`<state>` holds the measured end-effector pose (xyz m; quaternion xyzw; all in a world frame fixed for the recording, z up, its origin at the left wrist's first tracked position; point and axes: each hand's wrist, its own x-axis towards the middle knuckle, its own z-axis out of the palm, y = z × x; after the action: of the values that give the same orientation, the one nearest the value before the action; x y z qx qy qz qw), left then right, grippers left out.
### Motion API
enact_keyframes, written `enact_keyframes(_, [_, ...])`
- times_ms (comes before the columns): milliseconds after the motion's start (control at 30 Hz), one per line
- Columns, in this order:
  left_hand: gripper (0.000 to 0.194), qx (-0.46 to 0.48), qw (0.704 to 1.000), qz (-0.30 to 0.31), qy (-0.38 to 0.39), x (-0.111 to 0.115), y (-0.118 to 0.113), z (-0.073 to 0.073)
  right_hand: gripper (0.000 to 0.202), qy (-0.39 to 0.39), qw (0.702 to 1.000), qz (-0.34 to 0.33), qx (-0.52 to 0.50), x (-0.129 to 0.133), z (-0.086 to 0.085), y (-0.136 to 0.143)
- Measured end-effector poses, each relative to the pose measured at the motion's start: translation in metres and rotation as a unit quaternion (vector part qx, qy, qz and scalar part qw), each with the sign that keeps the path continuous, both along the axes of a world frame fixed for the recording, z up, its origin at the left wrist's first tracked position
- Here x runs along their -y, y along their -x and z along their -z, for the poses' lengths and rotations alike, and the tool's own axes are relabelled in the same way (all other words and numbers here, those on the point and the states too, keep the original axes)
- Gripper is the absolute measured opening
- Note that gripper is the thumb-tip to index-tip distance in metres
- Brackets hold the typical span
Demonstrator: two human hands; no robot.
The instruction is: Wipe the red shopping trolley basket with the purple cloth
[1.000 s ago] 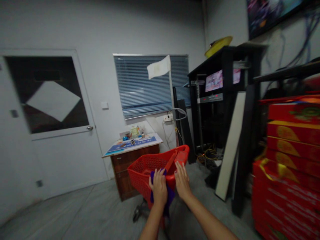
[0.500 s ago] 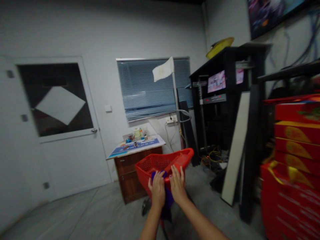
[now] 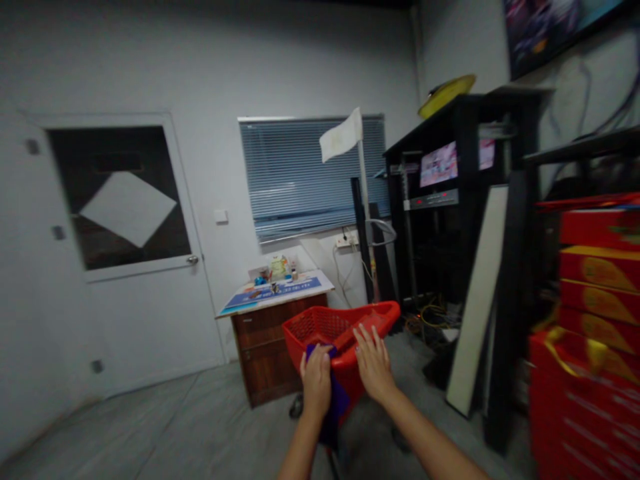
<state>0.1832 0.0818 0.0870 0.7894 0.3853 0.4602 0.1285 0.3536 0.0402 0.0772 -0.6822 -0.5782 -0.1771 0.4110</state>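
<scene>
A red plastic shopping cart point(image 3: 320, 327) with lattice basket walls stands in front of me, its wheels partly hidden. A purple cloth point(image 3: 341, 397) hangs over the basket's near edge. My left hand point(image 3: 316, 381) is closed over that edge with the cloth in its grip. To its right, my right hand point(image 3: 373, 363) lies on the cart's rim, fingers stretched out and apart. A pole with a white flag point(image 3: 343, 138) rises behind the cart; whether it is fixed to the cart I cannot tell.
Behind the cart is a wooden cabinet point(image 3: 267, 363) topped by a printed board point(image 3: 280, 291) with small items. A white door point(image 3: 150, 320) is at left. On the right are a black rack point(image 3: 440, 247), a leaning pale panel point(image 3: 477, 300) and stacked red boxes point(image 3: 597, 293).
The cart and flag have shifted right in view against the cabinet and window. My right hand has moved right along the rim, farther from my left hand, which keeps hold of the cloth.
</scene>
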Motion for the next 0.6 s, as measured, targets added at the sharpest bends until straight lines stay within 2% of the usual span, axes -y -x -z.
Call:
enact_keyframes(100, [0.044,0.012,1.000,0.007,0.000,-0.001,-0.002,0.004,0.049,0.000,1.000,-0.003,0.005,0.002,0.004,-0.002])
enact_keyframes(267, [0.043,0.022,0.998,-0.028,0.058,-0.012,0.002,0.003,0.049,-0.009,1.000,-0.004,0.001,0.004,0.003,0.002])
enact_keyframes(467, [0.044,-0.004,1.000,0.025,-0.012,0.005,0.001,-0.001,0.050,-0.035,0.999,-0.005,-0.004,0.003,0.004,0.009])
enact_keyframes(600, [0.045,-0.002,1.000,0.006,0.005,0.001,0.003,-0.001,0.049,-0.032,0.999,-0.005,-0.003,0.004,0.002,0.012])
